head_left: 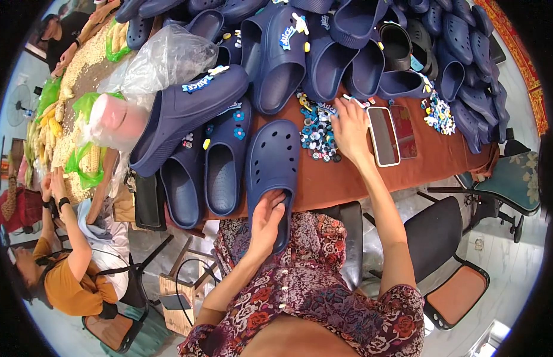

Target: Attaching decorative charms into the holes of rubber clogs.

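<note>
My left hand (267,223) grips a navy blue clog (272,156), its fingers inside the foot opening. This clog lies toe away from me at the table's front edge, its top holes bare. My right hand (350,128) reaches over a pile of small shoe charms (318,132), fingers spread and touching the charms at the pile's right side. The charms are blue, white, black and yellow. Left of the held clog stand a navy clog with blue flower charms (227,160) and another navy clog (182,184). A decorated clog (193,113) leans across them.
A phone (383,137) lies right of my right hand, with a second charm pile (438,114) beyond. Many navy clogs (280,65) crowd the far side. A plastic-wrapped pink cup (116,119) stands left. A person in orange (74,279) works by corn (50,125). Chairs (431,235) stand right.
</note>
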The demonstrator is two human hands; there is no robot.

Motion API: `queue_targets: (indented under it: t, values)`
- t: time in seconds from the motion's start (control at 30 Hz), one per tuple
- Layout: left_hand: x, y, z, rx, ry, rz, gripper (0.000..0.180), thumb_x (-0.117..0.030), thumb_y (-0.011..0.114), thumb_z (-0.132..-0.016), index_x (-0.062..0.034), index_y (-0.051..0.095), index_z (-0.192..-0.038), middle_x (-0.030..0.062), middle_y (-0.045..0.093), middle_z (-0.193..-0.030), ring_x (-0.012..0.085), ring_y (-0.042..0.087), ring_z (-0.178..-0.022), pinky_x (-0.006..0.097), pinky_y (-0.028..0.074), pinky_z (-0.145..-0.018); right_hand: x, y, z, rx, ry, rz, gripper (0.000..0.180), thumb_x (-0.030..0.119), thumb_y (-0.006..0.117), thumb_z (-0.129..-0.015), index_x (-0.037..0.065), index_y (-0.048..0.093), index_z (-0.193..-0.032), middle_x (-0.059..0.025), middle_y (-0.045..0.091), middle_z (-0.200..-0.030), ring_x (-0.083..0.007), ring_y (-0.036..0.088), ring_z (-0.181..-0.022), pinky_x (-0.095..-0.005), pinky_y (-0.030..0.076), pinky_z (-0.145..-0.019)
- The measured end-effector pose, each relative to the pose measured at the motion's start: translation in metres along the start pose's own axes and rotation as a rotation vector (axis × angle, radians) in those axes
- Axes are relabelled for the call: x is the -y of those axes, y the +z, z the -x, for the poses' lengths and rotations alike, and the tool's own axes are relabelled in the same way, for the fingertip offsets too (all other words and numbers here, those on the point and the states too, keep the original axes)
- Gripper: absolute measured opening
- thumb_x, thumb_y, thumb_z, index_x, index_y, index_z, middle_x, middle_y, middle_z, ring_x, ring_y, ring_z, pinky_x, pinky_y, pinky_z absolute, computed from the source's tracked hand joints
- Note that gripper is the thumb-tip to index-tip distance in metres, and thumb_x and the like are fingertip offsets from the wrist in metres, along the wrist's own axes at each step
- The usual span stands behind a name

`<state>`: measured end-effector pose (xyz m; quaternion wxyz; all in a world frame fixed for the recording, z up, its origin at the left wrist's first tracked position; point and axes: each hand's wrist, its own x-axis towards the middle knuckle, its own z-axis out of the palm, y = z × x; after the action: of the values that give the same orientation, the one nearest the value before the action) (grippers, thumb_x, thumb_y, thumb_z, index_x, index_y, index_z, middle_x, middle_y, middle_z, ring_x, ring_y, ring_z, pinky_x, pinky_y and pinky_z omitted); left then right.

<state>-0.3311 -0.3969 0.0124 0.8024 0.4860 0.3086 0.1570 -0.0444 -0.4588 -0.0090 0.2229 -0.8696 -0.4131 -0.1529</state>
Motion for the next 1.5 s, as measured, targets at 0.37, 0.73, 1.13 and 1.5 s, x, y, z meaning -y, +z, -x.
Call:
queue_targets:
  t: [0.37,0.73,1.13,1.5]
  values:
    - [0.006,0.000,-0.001,-0.030,0.016,-0.031,0.038,-0.004,0.051,-0.092,0.0077,0.045,-0.128,0.0140,0.052,-0.127,0.0209,0.050,-0.118,0.032,0.036,-0.102,-0.030,0.044,-0.045,0.148,0.084,-0.026,0.061,0.020,0.058,-0.082,0.000,0.037,-0.135,-0.0193,0.039,-0.138,-0.0362,0.041,-0.122,-0.0468,0.033,-0.102]
    - [0.010,-0.001,-0.003,-0.042,0.038,-0.090,0.037,-0.004,0.054,-0.090,0.0064,0.048,-0.126,0.0108,0.054,-0.121,0.0192,0.051,-0.115,0.031,0.037,-0.100,-0.019,0.013,-0.021,0.276,-0.035,-0.038,0.026,0.019,0.052,-0.088,0.001,0.059,-0.105,-0.0167,0.055,-0.107,-0.0336,0.051,-0.108,-0.0470,0.037,-0.091]
    - [0.011,-0.003,-0.003,-0.004,0.051,-0.135,0.039,-0.004,0.055,-0.090,0.0054,0.047,-0.127,0.0104,0.053,-0.123,0.0192,0.050,-0.116,0.031,0.036,-0.101,-0.107,0.003,-0.021,-0.100,0.122,0.350,0.041,0.039,0.059,-0.085,0.001,0.059,-0.100,-0.0161,0.059,-0.099,-0.0344,0.053,-0.100,-0.0518,0.036,-0.087]
    - [0.009,0.000,-0.003,-0.022,0.080,-0.122,0.034,0.000,0.052,-0.091,0.0059,0.049,-0.125,0.0115,0.055,-0.120,0.0138,0.052,-0.108,0.026,0.038,-0.095,-0.060,0.010,-0.006,0.019,0.043,0.221,0.028,0.028,0.056,-0.087,0.003,0.061,-0.098,-0.0147,0.060,-0.098,-0.0327,0.053,-0.102,-0.0577,0.029,-0.096]
